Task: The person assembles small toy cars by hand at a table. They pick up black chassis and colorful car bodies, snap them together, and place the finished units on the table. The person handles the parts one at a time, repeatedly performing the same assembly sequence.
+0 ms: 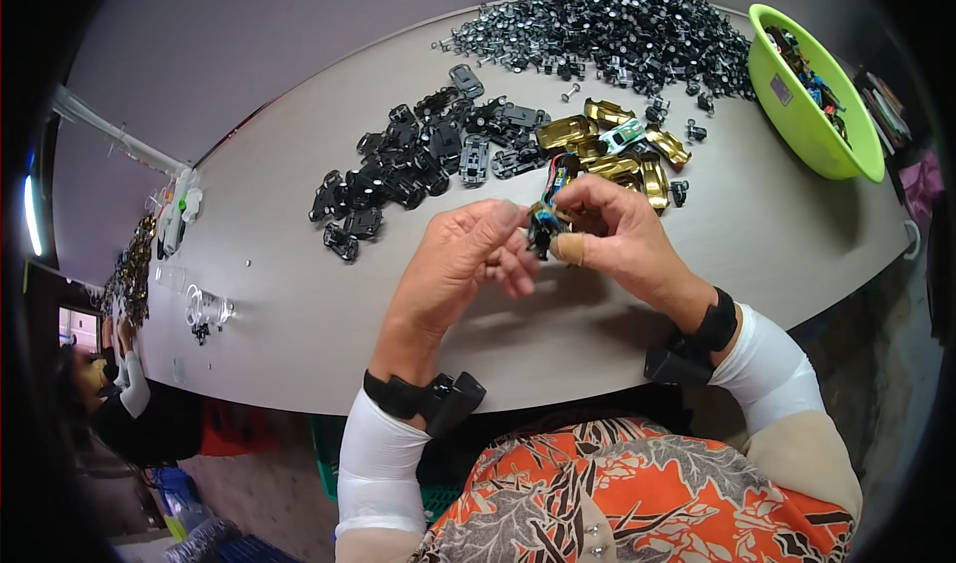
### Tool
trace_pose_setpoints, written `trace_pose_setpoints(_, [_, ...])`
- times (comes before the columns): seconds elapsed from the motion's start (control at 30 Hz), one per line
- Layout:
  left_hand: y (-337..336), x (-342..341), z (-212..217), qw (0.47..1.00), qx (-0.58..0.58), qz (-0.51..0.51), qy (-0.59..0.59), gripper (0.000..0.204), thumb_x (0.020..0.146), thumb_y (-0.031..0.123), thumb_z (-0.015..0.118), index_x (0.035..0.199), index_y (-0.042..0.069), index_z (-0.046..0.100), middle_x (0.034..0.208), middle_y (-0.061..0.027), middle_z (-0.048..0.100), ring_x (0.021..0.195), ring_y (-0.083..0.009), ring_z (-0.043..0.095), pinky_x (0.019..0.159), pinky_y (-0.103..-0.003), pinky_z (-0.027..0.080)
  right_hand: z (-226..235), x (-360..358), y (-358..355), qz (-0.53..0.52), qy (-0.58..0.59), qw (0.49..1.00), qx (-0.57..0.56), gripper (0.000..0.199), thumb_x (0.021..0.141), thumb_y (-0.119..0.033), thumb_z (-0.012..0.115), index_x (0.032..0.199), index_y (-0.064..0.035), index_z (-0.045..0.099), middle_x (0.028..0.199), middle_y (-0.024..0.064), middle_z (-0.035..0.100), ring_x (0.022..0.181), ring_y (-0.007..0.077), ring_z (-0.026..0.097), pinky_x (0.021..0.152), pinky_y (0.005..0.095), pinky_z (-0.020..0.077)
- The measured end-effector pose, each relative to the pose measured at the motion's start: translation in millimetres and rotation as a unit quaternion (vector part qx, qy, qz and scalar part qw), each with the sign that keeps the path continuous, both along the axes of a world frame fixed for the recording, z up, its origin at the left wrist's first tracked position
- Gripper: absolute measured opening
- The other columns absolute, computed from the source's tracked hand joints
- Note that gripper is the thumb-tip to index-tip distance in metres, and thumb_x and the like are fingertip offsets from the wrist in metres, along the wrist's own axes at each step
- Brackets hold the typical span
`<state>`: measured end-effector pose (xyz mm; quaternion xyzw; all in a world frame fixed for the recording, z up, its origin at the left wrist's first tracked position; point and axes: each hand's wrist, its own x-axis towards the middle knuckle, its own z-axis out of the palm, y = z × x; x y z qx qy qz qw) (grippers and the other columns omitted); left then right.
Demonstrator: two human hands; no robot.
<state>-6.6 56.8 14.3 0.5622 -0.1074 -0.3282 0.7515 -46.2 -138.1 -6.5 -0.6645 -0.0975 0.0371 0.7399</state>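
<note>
My right hand (pixel 627 244) pinches a small toy car (pixel 543 232) between thumb and fingertips, above the table's near middle. The car looks dark with blue and gold patches; my fingers cover much of it. A tan bandage wraps the right thumb. Close against the car's left side is my left hand (pixel 463 249), its thumb stretched toward it and its other fingers loosely curled, apart and slightly blurred. Just beyond my fingers lie gold toy car bodies (pixel 568 132), a white-and-green car body (pixel 623 136) and a dark, colourful one (pixel 561 177).
Black toy car chassis (pixel 443 143) are heaped left of centre. A big pile of wheel-and-axle pieces (pixel 637 35) spreads along the far edge. A lime-green basin (pixel 836 155) with car bodies stands at right. Far left, a clear cup (pixel 207 307) lies near a co-worker's sleeve (pixel 134 384).
</note>
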Motion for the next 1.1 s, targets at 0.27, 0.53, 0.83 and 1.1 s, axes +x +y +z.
trace_pose_setpoints(0.27, [-11.6, 2.9, -24.0, 0.978, 0.039, 0.066, -0.192, 0.036, 0.073, -0.003, 0.068, 0.108, -0.004, 0.059, 0.080, -0.0053, 0.060, 0.067, -0.0093, 0.058, 0.059, -0.022, 0.051, -4.4, 1.7, 2.0, -0.034, 0.017, 0.997, 0.060, 0.031, 0.077, -0.007, 0.067, 0.104, -0.0027, 0.052, 0.088, 0.0003, 0.056, 0.075, 0.0031, 0.052, 0.060, 0.0170, 0.0429])
trace_pose_setpoints(0.53, [-7.6, 0.3, -17.5, 0.996, -0.049, 0.065, -0.022, 0.021, 0.072, -0.003, 0.069, 0.091, 0.000, 0.060, 0.081, -0.0054, 0.061, 0.073, -0.0124, 0.061, 0.067, -0.028, 0.056, 1.6, -0.1, 4.6, -0.035, 0.041, 0.992, 0.113, 0.032, 0.076, -0.006, 0.068, 0.104, -0.0030, 0.051, 0.092, 0.0027, 0.057, 0.076, 0.0034, 0.052, 0.056, 0.0178, 0.0436])
trace_pose_setpoints(0.83, [-12.1, -2.5, -21.3, 0.994, -0.038, 0.073, -0.067, 0.022, 0.072, -0.002, 0.070, 0.090, 0.000, 0.058, 0.081, -0.0045, 0.061, 0.070, -0.0109, 0.060, 0.063, -0.024, 0.054, 0.7, -1.7, 9.8, -0.080, -0.007, 0.995, 0.059, 0.026, 0.076, -0.003, 0.065, 0.098, -0.0026, 0.051, 0.086, 0.0004, 0.056, 0.076, 0.0046, 0.053, 0.069, 0.0202, 0.0458])
trace_pose_setpoints(1.1, [-12.2, -4.5, -24.7, 0.995, -0.035, 0.079, -0.049, 0.023, 0.073, -0.001, 0.067, 0.095, -0.001, 0.058, 0.087, -0.0083, 0.064, 0.068, -0.0101, 0.060, 0.057, -0.022, 0.051, -6.6, -1.2, 9.4, -0.115, -0.039, 0.993, -0.003, 0.026, 0.075, -0.003, 0.066, 0.097, -0.0029, 0.051, 0.085, 0.0006, 0.056, 0.072, 0.0028, 0.050, 0.063, 0.0183, 0.0429])
